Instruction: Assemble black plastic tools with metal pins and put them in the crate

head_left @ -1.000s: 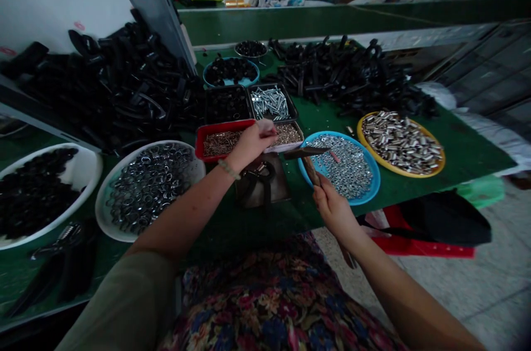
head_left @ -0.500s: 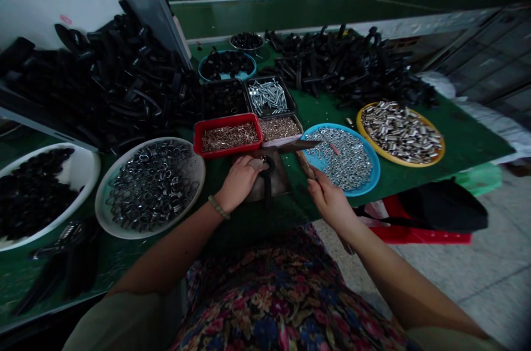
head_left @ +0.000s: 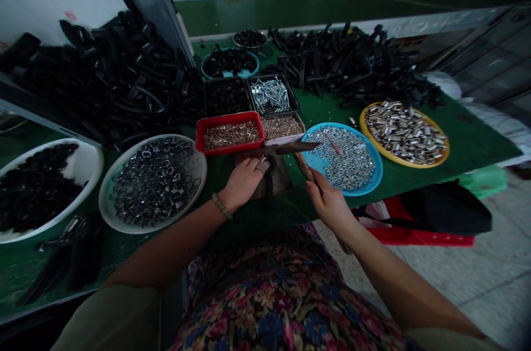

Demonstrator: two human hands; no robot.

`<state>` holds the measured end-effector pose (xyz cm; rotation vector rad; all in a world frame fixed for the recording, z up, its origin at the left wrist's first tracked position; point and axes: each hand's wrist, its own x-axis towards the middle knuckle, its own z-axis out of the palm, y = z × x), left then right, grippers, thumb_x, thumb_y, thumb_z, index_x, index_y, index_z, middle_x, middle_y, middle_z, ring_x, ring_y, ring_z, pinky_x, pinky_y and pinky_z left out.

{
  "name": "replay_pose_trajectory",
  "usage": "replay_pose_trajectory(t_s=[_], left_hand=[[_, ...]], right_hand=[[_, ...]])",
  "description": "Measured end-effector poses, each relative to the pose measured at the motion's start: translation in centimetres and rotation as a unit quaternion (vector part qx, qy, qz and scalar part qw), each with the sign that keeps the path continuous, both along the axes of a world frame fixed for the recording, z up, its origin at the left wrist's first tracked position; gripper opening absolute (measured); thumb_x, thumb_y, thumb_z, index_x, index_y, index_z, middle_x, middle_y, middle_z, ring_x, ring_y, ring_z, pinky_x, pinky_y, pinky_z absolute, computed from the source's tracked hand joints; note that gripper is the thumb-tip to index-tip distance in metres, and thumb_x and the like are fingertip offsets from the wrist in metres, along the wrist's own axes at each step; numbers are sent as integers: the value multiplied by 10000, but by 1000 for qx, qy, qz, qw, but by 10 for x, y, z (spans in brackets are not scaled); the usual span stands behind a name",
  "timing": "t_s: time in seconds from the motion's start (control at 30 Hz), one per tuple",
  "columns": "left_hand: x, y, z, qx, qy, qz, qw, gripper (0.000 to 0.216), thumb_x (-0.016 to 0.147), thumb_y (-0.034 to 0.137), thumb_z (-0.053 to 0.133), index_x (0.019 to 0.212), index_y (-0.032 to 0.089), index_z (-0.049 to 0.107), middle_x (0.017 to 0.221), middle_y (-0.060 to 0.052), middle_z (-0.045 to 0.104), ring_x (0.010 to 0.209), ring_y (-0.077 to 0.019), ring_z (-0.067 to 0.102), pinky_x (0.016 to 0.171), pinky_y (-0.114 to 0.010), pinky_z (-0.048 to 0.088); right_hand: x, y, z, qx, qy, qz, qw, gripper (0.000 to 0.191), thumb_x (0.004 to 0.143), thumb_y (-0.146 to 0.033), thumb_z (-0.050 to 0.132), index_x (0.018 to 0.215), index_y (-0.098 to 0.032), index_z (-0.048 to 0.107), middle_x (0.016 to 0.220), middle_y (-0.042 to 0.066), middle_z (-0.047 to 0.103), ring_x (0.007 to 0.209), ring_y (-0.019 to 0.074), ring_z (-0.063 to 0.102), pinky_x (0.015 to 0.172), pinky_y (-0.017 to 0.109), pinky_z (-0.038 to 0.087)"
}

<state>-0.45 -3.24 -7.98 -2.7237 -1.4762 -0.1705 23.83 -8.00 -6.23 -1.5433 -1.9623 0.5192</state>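
My right hand (head_left: 329, 199) is wrapped round the wooden handle of a hammer (head_left: 296, 147), whose dark head hovers by the left edge of the blue plate. My left hand (head_left: 248, 178) has its fingers closed at the top end of a black curved part (head_left: 269, 181). That part lies on a flat metal plate (head_left: 284, 177) at the bench's front edge. Something small and shiny shows at the left fingertips, too small to name. Just behind my left hand stands a red tray (head_left: 199, 138) of copper-coloured rivets.
On the green bench stand a blue plate (head_left: 377, 171) of small metal pieces, a yellow plate (head_left: 446, 146) of metal sleeves and a white plate (head_left: 105, 207) of metal rings. Black parts are heaped at the left (head_left: 136, 74) and back right (head_left: 340, 61). A tray of screws (head_left: 269, 94) sits behind.
The left fingers have shifted slightly over the top of the black part. The hammer has moved very little, and the whole view has slid slightly.
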Motion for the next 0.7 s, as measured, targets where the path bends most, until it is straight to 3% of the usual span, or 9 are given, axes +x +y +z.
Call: replay_pose_trajectory(t_s=[0.5, 0.63, 0.7], left_hand=[[-8, -3, 1, -25, -42, -17, 999, 216, 953, 203, 430, 1059, 178, 617, 1076, -70, 615, 957, -211, 549, 902, -344, 452], [-7, -3, 1, -40, -78, 14, 996, 220, 951, 235, 438, 1045, 178, 629, 1040, -80, 626, 950, -222, 573, 890, -362, 466], [-6, -2, 3, -59, -144, 44, 987, 225, 955, 254, 431, 1008, 175, 634, 1021, -81, 629, 932, -214, 592, 881, -354, 476]], right_hand=[[2, -10, -10, 0, 6, 26, 1000, 412, 949, -338, 419, 1304, -168, 540, 1187, 137, 681, 1106, 263, 645, 944, 434, 513], [1, -9, -11, 5, 1, 20, 1000, 415, 945, -346, 412, 1285, -155, 555, 1184, 144, 683, 1114, 272, 641, 941, 440, 514], [4, -6, -9, 4, -8, 20, 1000, 417, 948, -350, 405, 1276, -149, 564, 1168, 142, 690, 1082, 266, 658, 917, 421, 530]])
